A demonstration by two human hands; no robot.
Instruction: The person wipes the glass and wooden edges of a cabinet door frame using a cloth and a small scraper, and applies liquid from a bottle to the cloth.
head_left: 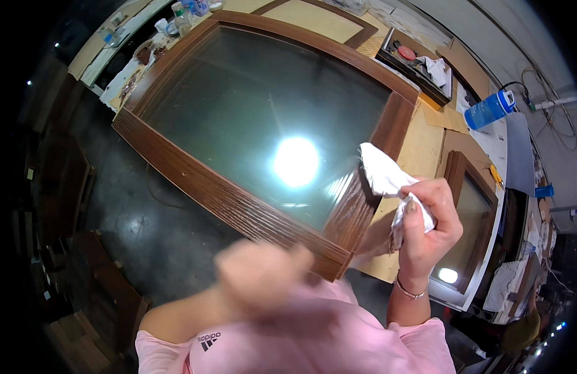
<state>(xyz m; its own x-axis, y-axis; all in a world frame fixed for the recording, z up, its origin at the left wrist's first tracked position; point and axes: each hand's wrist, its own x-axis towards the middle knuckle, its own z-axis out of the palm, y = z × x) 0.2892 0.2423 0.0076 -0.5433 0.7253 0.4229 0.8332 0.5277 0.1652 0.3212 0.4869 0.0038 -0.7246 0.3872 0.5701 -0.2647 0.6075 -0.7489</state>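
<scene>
In the head view, the right hand [431, 218] is pinching a crumpled white cloth [385, 173] over the right rail of a brown wood-grained frame with a glass pane [198, 179], which is jutting past a pale wooden bench [419, 142]. The left hand [257, 277] is blurring; its finger state cannot be told. Keeping the cloth flat, following the grain, probably suits wiping.

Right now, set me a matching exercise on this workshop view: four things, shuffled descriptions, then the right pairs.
Things:
1. White cloth
2. Left hand
3. Large wooden frame
4. Blue bottle

Descriptions:
A. Brown, around a glass pane
B. Upper right of the picture, apart from both hands
C. Gripped in the right hand
D. Blurred, at the picture's lower middle

Pairs: 1-C, 2-D, 3-A, 4-B
</scene>
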